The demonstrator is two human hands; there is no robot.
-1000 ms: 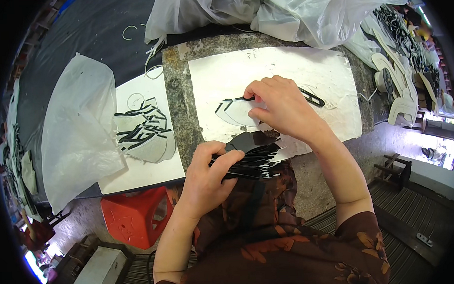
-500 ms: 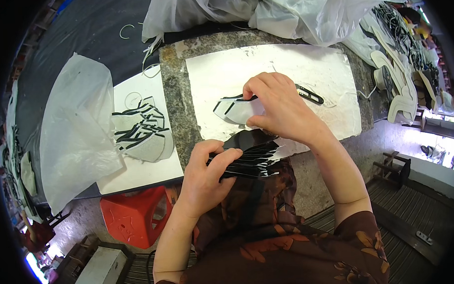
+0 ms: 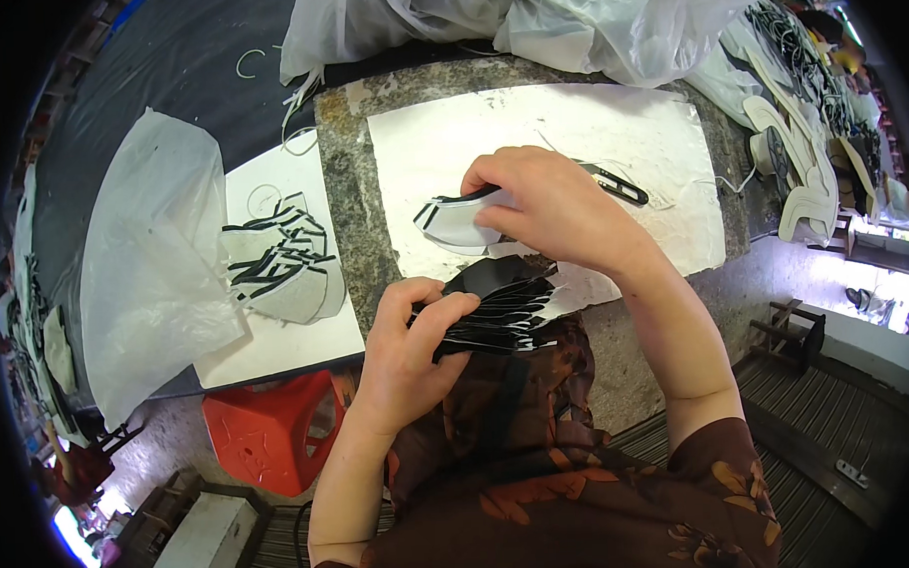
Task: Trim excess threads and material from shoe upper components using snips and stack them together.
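My left hand (image 3: 406, 341) is closed on a fanned stack of thin black pieces (image 3: 495, 308) with whitish edges, held over my lap at the near edge of the white sheet. My right hand (image 3: 547, 201) pinches a pale grey fabric piece (image 3: 452, 224), shaped like a shoe-upper part, between thumb and fingers. Black trim runs along its upper edge, with short black strips at its left end. It lies on or just above the white sheet (image 3: 419, 120). Partly behind my right hand is a slim black tool (image 3: 621, 186) with a slotted handle; its other end is hidden.
Similar grey pieces with black strips (image 3: 284, 265) lie piled on a white board (image 3: 351, 333) at left, beside a clear plastic bag (image 3: 153, 264). More plastic (image 3: 586, 29) covers the far edge. Cream cut shapes (image 3: 807, 187) are heaped at right. A red stool (image 3: 270, 441) stands below left.
My right hand has shifted slightly left, carrying the grey piece with it across the white sheet. My left hand still grips the black stack and has barely moved.
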